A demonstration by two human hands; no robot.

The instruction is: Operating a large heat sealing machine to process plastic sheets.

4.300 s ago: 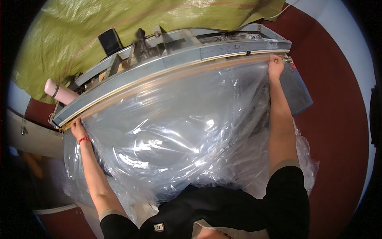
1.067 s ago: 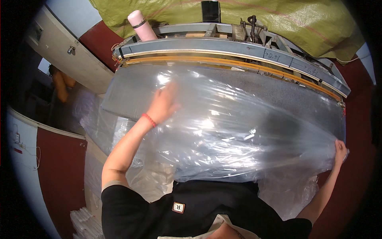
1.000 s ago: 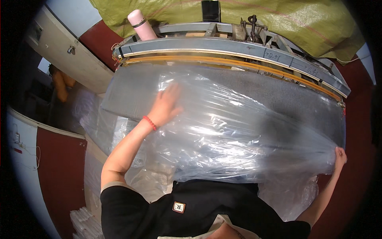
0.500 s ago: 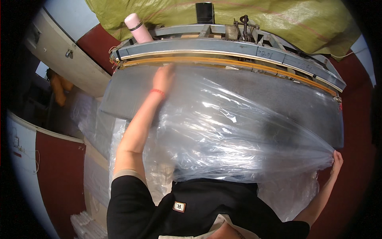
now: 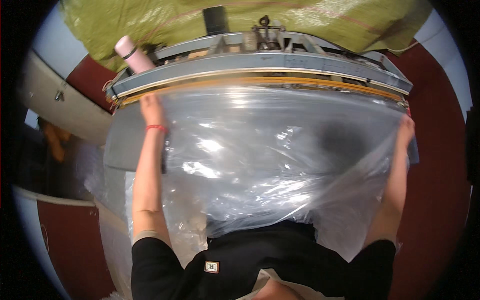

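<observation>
A wide sheet of clear plastic film (image 5: 240, 145) is stretched between my two hands over a grey work surface (image 5: 131, 140). My left hand (image 5: 151, 107) pinches the film's far left corner, close to the orange strips (image 5: 280, 80) along a long metal bar. At the far right corner my right hand (image 5: 407, 129) grips the film, near the bar's right end. The far edge of the film runs nearly straight beside the strips. Its near part hangs wrinkled against my black shirt. The fingertips of both hands are partly hidden.
Behind the orange strips stands a grey metal frame (image 5: 240, 62) with a dark clamp-like fitting (image 5: 265, 30). A pink bottle (image 5: 134, 56) leans at its left end. Yellow-green sheeting (image 5: 310, 20) hangs behind. More clear plastic (image 5: 345, 225) lies below, and a door (image 5: 65, 100) stands at left.
My right hand has moved up and away from me, bringing the film's right corner near the bar. My left hand has shifted left along the bar. The view has turned slightly.
</observation>
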